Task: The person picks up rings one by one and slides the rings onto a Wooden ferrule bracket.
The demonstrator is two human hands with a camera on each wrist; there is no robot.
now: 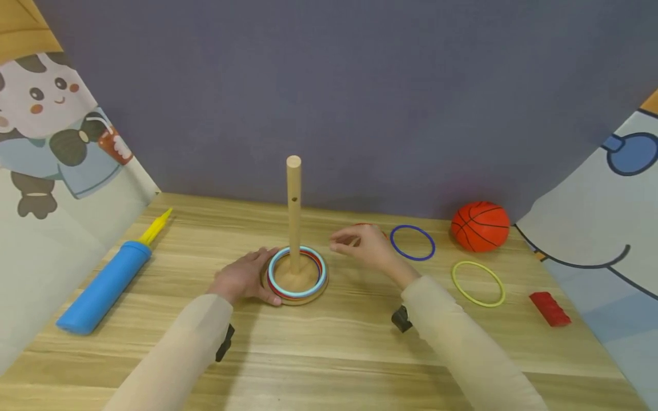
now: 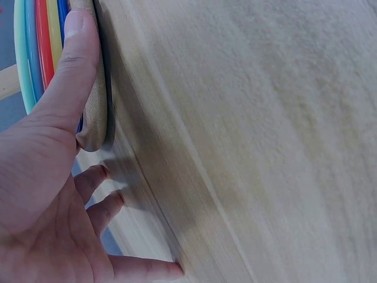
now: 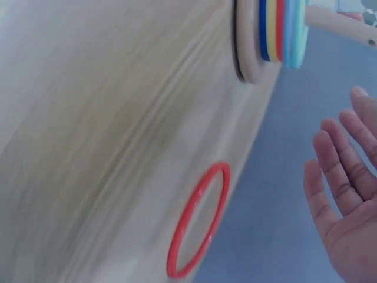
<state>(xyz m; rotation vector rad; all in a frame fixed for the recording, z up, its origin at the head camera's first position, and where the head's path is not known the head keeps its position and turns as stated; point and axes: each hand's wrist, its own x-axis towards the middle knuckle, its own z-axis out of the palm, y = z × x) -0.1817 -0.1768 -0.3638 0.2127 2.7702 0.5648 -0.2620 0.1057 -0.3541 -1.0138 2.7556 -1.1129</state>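
Note:
A wooden peg stand (image 1: 293,211) rises from a round base (image 1: 303,298) (image 2: 97,100) at the table's middle. Several coloured rings (image 1: 297,265) (image 2: 35,53) (image 3: 283,26) are stacked on the base, a light blue one on top. My left hand (image 1: 247,277) (image 2: 53,177) grips the base's left rim, with the thumb along its front edge. My right hand (image 1: 360,245) (image 3: 347,194) hovers just right of the stand with relaxed fingers and holds nothing. A red ring (image 3: 197,221) lies flat on the table under it, mostly hidden in the head view.
A blue ring (image 1: 412,242) and a yellow ring (image 1: 478,283) lie to the right. An orange basketball (image 1: 480,226) sits at the back right and a red block (image 1: 550,308) at the right edge. A blue pump (image 1: 105,282) lies at the left. A grey wall stands behind.

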